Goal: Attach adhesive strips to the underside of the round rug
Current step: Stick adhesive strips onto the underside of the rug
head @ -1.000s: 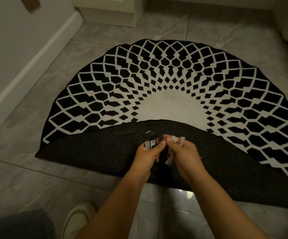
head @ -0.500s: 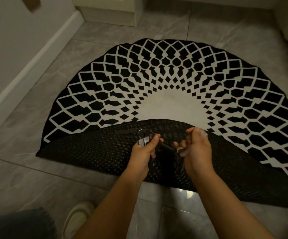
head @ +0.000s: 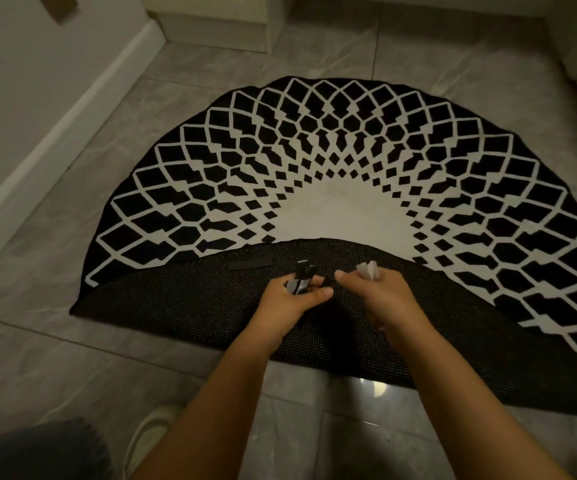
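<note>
Rug [head: 332, 216] folded, underside up, on tiled floor [head: 38, 341].

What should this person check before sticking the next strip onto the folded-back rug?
1. Rug underside facing up: ok, the near half is folded over and its dark mesh backing shows.
2. Earlier strip lying flat on the backing: ok.
3. Spare strips in hand: ok, the left hand grips a small bundle.
4. Peeled liners kept off the backing: ok, the right hand holds pale pieces in its fingers.
5. Next strip peeled and ready: cannot tell; the hands meet over the spot and hide it.
6. Bare backing for it: ok, open mesh lies on both sides of the hands.
</note>
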The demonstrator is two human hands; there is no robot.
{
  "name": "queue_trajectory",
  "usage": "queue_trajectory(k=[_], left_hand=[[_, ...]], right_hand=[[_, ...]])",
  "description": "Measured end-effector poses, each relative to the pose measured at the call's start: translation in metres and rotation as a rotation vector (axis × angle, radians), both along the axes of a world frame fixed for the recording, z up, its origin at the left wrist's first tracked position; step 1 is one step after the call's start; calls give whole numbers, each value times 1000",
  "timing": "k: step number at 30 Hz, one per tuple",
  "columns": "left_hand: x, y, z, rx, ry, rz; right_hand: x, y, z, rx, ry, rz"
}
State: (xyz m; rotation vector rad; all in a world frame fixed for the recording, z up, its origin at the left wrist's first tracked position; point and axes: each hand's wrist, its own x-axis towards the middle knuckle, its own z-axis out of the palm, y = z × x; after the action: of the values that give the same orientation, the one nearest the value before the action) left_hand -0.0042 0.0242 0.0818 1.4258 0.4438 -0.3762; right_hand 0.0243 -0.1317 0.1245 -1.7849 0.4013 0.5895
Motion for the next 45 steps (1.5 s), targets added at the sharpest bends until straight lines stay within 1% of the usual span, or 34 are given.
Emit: queue_trajectory(k=[5,12,16,18,24,26,29,32,37,41,45], left_hand=[[2,4,-1,115,-46,-135],[3,3,-2,151,-58,-186],[4,4,1,162,-53,-145],[5,5,4,169,-18,-80],[4,11,-3,149,61,193],[3,10,-4,127,92,217],[3,7,-4,96,123,186],[5,5,-3,93,105,151],[12,5,-10,108,90,227],[31,11,-21,192,62,217],[55,18,-38,312,104,140]], right_hand=[[3,3,1,-122,-55,80],[3,2,-6,-191,-36,142],[4,-1,-10,-184,-56,105],[4,-3,-10,-163,-65,72],[4,-14,-12,-16,-53,-249],[4,-16,-14,15,-28,-308],[4,-17,-16,39,-11,-352],[3,-16,-19,65,-5,-380],[5,-13,-27,59,30,-365],[16,-10,-38,-2,9,-281],[36,-6,-59,-116,6,-220]])
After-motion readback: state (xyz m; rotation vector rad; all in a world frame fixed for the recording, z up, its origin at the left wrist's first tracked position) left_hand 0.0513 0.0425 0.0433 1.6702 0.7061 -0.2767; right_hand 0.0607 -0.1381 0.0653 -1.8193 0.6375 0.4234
